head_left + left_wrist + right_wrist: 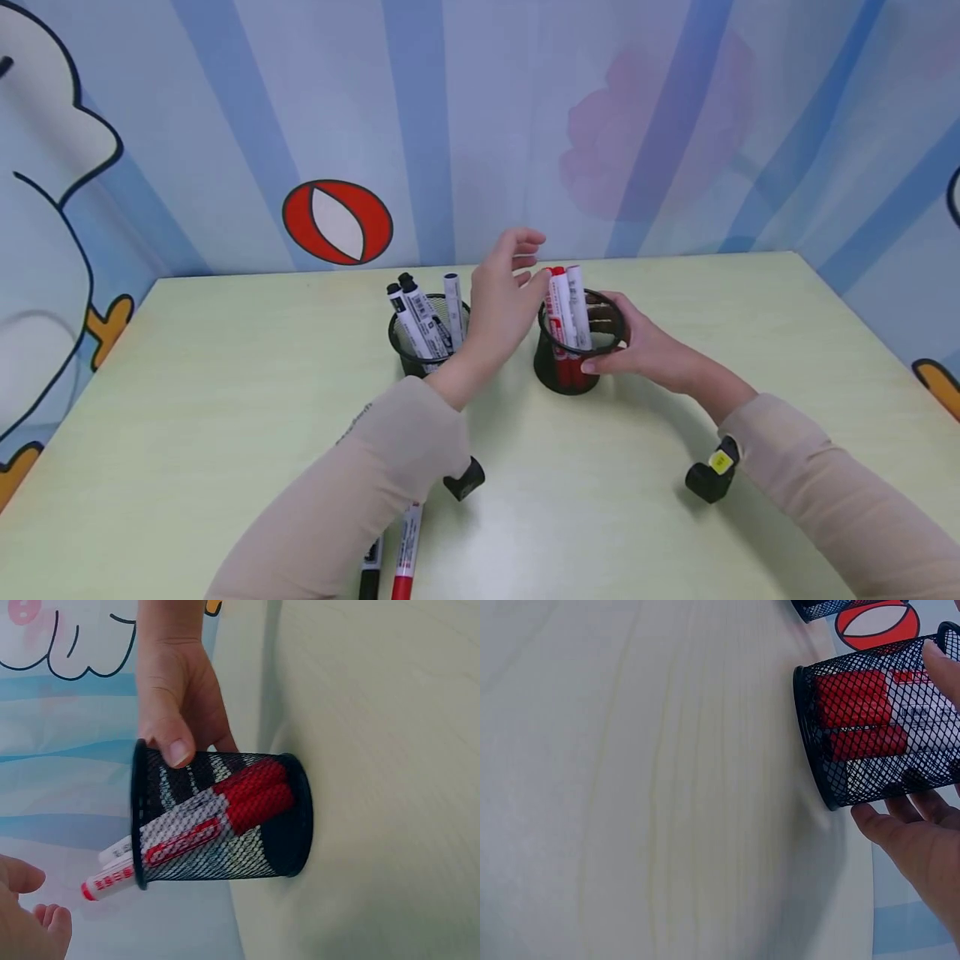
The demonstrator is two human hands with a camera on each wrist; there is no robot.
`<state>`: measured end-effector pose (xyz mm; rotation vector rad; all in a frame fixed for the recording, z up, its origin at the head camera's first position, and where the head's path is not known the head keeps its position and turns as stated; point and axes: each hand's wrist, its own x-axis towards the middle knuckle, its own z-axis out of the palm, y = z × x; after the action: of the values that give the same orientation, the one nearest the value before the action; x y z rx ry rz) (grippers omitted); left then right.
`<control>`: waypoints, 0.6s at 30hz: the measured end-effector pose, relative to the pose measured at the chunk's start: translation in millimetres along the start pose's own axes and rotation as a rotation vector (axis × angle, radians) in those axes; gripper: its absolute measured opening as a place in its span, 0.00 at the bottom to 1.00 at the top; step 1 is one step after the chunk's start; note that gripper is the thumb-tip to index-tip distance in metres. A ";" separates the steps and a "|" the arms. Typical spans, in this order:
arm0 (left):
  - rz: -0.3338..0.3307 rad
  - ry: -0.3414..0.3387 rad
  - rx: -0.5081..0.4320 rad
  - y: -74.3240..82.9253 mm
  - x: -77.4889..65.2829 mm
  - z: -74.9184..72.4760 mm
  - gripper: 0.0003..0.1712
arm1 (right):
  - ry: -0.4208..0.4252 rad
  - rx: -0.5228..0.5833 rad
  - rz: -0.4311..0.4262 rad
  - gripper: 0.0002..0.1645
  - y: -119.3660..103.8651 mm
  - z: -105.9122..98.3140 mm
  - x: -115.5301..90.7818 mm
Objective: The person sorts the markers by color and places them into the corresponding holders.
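Observation:
My right hand [651, 346] grips a black mesh pen cup [567, 377] by its right side, thumb at the front and fingers round the back. Several red markers [564, 310] lean inside it, red caps down, as the left wrist view also shows. Whether the cup's base fully touches the table cannot be told. Just left of this cup, my left hand [504, 300] is raised with loosely bent fingers and nothing in them. In the left wrist view a gap separates it from the marker ends. Behind my left forearm stands a second mesh cup [411, 365] with several black markers [426, 321].
On the near part of the table [225, 433], a black-capped marker [370, 579] and a red-capped marker [407, 546] lie partly under my left sleeve. A wall with a painted red-and-white ball [337, 222] rises behind the table's far edge.

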<state>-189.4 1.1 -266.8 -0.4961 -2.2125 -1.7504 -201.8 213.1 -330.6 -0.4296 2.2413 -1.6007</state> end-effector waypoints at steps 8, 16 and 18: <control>0.060 -0.033 0.002 19.1 2.8 -17.8 0.17 | 0.004 0.000 -0.011 0.52 -1.7 -1.6 0.5; 0.064 -0.139 0.035 36.7 -7.3 -37.7 0.15 | -0.004 0.000 -0.002 0.52 -0.6 -0.9 -0.5; 0.062 -0.164 0.061 40.2 -10.5 -43.7 0.15 | -0.001 -0.010 -0.006 0.52 -1.1 -1.9 -0.2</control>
<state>-162.4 -34.1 -225.9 -0.7095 -2.3260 -1.6590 -202.4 214.4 -329.0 -0.4395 2.2506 -1.5922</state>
